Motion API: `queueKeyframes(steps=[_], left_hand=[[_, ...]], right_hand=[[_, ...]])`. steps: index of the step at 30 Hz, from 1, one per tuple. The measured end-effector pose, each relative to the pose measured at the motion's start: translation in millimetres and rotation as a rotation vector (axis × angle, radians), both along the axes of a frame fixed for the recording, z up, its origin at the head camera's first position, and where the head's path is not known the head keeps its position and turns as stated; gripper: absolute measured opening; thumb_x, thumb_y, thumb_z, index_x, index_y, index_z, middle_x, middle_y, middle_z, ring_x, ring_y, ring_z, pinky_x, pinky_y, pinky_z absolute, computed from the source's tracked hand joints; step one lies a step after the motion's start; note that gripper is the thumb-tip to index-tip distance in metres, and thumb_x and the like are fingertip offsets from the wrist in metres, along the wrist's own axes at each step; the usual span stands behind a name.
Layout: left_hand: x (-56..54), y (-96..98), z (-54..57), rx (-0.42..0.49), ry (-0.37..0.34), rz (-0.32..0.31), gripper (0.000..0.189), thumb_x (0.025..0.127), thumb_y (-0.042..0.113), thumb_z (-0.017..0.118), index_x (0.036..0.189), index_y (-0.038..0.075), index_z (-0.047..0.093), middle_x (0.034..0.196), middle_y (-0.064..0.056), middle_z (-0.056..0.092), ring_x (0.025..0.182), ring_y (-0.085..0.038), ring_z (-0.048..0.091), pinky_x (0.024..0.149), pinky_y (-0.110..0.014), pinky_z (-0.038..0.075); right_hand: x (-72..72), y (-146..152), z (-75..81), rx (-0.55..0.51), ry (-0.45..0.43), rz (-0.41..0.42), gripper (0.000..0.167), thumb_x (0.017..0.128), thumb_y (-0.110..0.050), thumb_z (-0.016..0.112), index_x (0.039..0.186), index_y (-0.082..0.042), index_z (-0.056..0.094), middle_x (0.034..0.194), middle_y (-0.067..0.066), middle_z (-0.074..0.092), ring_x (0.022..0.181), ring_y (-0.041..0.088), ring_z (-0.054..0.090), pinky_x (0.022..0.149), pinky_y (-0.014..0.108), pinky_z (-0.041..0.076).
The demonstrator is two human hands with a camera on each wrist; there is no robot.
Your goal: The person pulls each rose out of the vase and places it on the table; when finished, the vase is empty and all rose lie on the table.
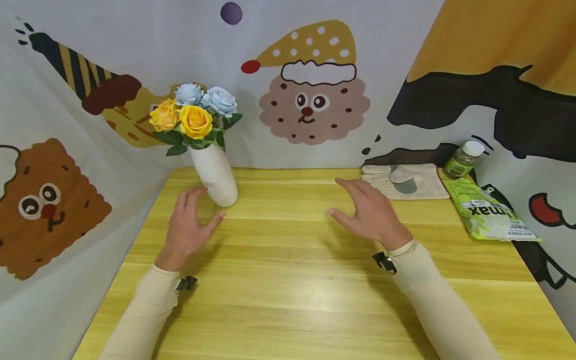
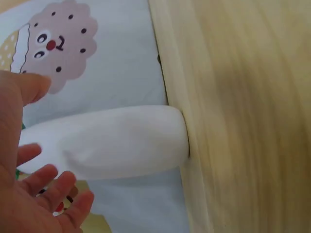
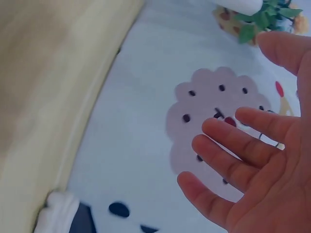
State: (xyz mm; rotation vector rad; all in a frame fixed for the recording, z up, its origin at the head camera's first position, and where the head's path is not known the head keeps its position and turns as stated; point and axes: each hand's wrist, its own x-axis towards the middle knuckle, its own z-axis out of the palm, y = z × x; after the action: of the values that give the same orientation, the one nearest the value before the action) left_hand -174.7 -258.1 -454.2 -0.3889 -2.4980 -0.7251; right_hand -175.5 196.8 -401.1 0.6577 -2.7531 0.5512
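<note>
A white vase [image 1: 215, 175] with yellow roses [image 1: 196, 122] and pale blue roses [image 1: 219, 101] stands at the back left of the table. Just in front of it is my left hand [image 1: 186, 230], thumb and fingers spread with nothing between them. In the left wrist view the vase [image 2: 121, 141] lies beyond the fingers [image 2: 63, 187]; whether they touch it I cannot tell. Over the table's right half hovers my right hand [image 1: 371, 212], its fingers parted and holding nothing. The right wrist view shows that palm [image 3: 277, 194] bare. Nearest to it are pale work gloves [image 1: 423, 181].
At the back right stands a jar with a white lid [image 1: 465, 159]. A green packet [image 1: 490, 212] lies in front of it, along the right edge of the wooden table [image 1: 297, 295]. A cartoon-printed cloth [image 1: 310, 155] hangs behind the table and at both sides.
</note>
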Motion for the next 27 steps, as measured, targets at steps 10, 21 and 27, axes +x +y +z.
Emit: queueKeyframes(steps=[10,21,27], left_hand=[[-15.5,-16.3,11.6,0.278,-0.068,0.093,0.082,0.088,0.025,0.085,0.15,-0.005,0.041,0.139,-0.031,0.045,0.126,-0.046,0.051,0.098,-0.063,0.051],[-46.5,-16.0,26.4,0.603,-0.335,0.0,0.096,0.087,0.026,0.088,0.161,0.009,0.028,0.16,-0.016,0.037,0.146,-0.032,0.041,0.115,-0.059,0.042],[-61.3,-14.4,21.7,0.654,-0.376,-0.051,0.099,0.085,0.024,0.091,0.162,0.016,0.029,0.16,-0.008,0.039,0.145,-0.026,0.041,0.119,-0.057,0.039]], right_hand=[[-17.4,-55,28.0,-0.114,0.018,0.108,0.066,0.101,-0.051,0.066,0.152,-0.011,0.055,0.147,0.01,0.064,0.132,0.031,0.061,0.108,0.052,0.051],[-53.7,-122,35.1,-0.338,-0.003,0.258,0.05,0.103,-0.036,0.067,0.145,-0.01,0.061,0.136,0.007,0.071,0.121,0.024,0.069,0.106,0.047,0.053],[-75.7,-156,43.8,-0.464,-0.085,0.287,0.042,0.104,-0.031,0.067,0.142,-0.012,0.065,0.125,0.003,0.076,0.114,0.014,0.07,0.093,0.037,0.058]])
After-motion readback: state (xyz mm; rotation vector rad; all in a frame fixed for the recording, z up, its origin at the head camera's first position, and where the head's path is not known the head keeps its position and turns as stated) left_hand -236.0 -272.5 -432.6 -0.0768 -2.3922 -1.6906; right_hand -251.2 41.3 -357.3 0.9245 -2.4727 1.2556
